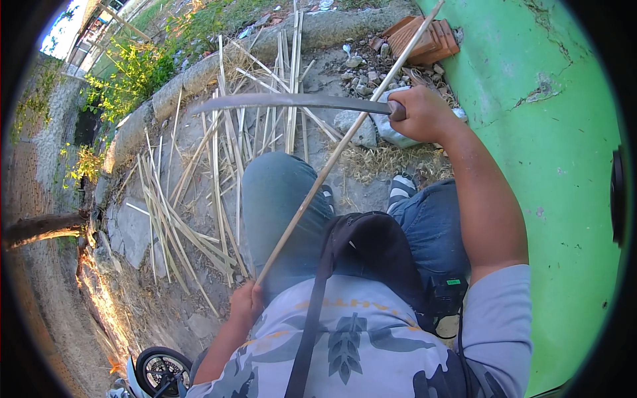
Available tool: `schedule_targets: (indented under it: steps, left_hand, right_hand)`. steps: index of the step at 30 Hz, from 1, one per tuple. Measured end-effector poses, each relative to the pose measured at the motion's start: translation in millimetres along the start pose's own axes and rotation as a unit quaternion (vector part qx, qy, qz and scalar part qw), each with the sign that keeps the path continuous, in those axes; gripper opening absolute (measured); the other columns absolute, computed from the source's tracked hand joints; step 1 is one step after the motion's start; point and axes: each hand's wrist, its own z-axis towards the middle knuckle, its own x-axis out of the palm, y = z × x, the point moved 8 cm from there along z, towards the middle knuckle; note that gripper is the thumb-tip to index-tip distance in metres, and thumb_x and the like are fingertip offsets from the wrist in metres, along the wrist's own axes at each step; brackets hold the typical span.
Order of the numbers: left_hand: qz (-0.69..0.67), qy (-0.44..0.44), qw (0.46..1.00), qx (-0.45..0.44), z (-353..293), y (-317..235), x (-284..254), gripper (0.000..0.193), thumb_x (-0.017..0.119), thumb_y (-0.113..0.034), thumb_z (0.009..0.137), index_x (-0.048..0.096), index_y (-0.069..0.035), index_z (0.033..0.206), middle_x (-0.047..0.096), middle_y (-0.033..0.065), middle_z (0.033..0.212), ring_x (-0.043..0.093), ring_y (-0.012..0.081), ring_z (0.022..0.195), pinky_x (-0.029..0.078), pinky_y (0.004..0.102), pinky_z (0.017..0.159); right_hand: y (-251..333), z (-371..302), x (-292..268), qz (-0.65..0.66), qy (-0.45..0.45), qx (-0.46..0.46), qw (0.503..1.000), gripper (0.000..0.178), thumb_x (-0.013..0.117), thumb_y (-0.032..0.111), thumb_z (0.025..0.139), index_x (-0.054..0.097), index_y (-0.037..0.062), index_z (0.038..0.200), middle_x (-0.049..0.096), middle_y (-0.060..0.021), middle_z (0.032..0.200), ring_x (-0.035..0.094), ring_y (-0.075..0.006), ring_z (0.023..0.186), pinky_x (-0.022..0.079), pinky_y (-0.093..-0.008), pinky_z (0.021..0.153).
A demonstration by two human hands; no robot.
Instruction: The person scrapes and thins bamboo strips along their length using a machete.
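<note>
My left hand [245, 302] is closed around the lower end of a long, pale bamboo strip [310, 194]. The strip slants up and away to the right, past my knees. In my right hand [423, 114] is the short handle of a machete [285, 101], gripped in a fist. Its long, slightly curved grey blade lies almost level, pointing left, and crosses the strip near the handle. Whether blade and strip touch, I cannot tell. Several split bamboo strips [225, 166] are scattered on the ground to the left and ahead of my legs.
A green wall [544, 166] stands close on my right. Orange roof tiles [428, 43], stones [358, 128] and a pale sack [393, 132] lie ahead by it. A low concrete kerb [166, 99] curves along the far left. At lower left is a motorcycle wheel [162, 373].
</note>
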Motion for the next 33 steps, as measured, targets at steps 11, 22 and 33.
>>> schedule_targets:
  steps: [11,22,33]
  left_hand:
    - [-0.024,0.019,1.0,0.007,3.3,4.0,3.9,0.06,0.037,-0.053,0.101,0.056,0.001,0.083,0.057,0.0252,0.067,0.061,0.0471,0.068,0.046,0.049,0.06]
    - [-0.043,0.025,0.999,0.009,4.7,1.5,5.6,0.058,0.038,-0.051,0.102,0.057,0.001,0.083,0.056,0.0224,0.063,0.06,0.0424,0.06,0.045,0.0456,0.057]
    - [-0.063,0.003,0.998,0.029,3.8,-15.8,2.0,0.061,0.037,-0.054,0.103,0.053,0.0,0.08,0.047,0.0087,0.057,0.048,0.0174,0.055,0.039,0.0361,0.052]
  right_hand:
    - [13.1,-1.7,2.2,0.013,-0.043,-0.02,0.999,0.014,0.063,0.019,0.077,0.066,0.0054,0.081,0.064,-0.0202,0.074,0.062,-0.0411,0.071,0.05,-0.0476,0.065]
    - [-0.6,3.0,3.0,0.016,-0.033,0.008,0.999,0.017,0.059,0.023,0.082,0.066,0.0073,0.08,0.066,-0.0186,0.077,0.064,-0.0408,0.076,0.051,-0.0501,0.072]
    - [2.9,0.7,25.1,0.036,0.03,-0.02,0.999,0.013,0.062,0.018,0.076,0.061,0.0051,0.075,0.063,-0.0191,0.072,0.062,-0.0416,0.073,0.049,-0.0495,0.066]
